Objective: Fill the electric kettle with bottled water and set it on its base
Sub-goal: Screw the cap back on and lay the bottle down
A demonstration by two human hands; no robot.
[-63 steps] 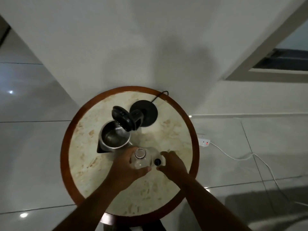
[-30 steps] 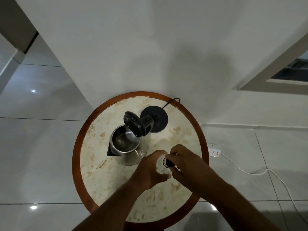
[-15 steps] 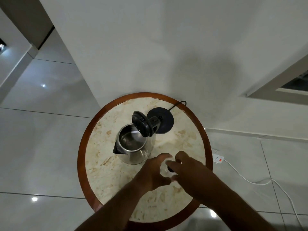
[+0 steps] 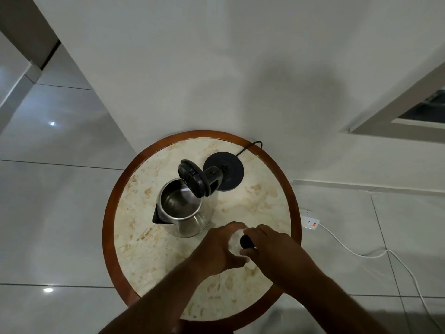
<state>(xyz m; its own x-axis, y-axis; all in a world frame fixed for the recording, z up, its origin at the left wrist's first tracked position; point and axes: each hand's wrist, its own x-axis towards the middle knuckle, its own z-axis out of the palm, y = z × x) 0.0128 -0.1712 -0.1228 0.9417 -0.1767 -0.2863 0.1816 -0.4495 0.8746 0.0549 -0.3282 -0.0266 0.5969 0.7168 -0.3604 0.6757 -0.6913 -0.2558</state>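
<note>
Your left hand [image 4: 218, 249] is gripping the bottle [image 4: 235, 239] on the counter [image 4: 144, 251], your right hand [image 4: 272, 249] is pinching its cap [image 4: 246, 241]; the kettle [image 4: 181, 210] is sitting open beside its base [image 4: 228, 169]

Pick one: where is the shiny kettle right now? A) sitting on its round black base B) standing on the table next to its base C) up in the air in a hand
B: the kettle stands on the table, lid open, beside the empty black base.
</note>
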